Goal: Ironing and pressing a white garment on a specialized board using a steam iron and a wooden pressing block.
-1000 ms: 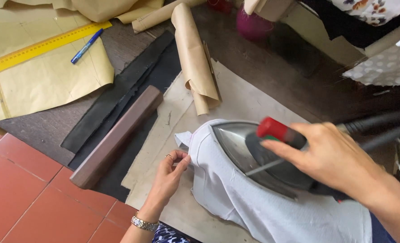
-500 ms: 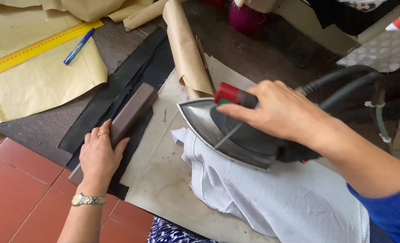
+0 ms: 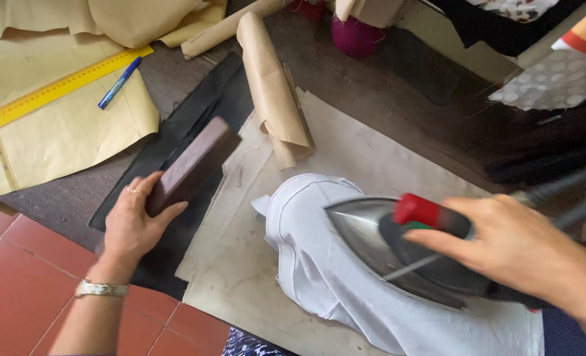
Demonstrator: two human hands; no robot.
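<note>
A steam iron [image 3: 405, 254] is being gripped by the right hand [image 3: 510, 247] at the lower right of the frame, the fingers curled around its black handle just behind the red knob [image 3: 417, 209]; the silver soleplate is resting on a white garment [image 3: 319, 264], which is lying bunched over a beige pressing cloth [image 3: 240, 277] in the lower middle of the frame. At the centre left, a dark brown wooden block [image 3: 194, 165] is being held at its near end by the left hand [image 3: 133, 224], the thumb pressed along one side and the fingers wrapped along the other, with the far end of the block raised and angled toward the upper right. A ring is being worn on that hand and a metal watch [image 3: 100, 288] on its wrist. Black fabric [image 3: 194, 112] is lying under and beyond the block. A roll of brown paper [image 3: 270, 92] is lying just above the garment, in the upper middle. At the upper left, a yellow ruler [image 3: 56, 89] and a blue pen [image 3: 118, 82] are lying on sheets of yellowish pattern paper [image 3: 69, 138]. Red floor tiles [image 3: 16, 290] are showing at the lower left.
</note>
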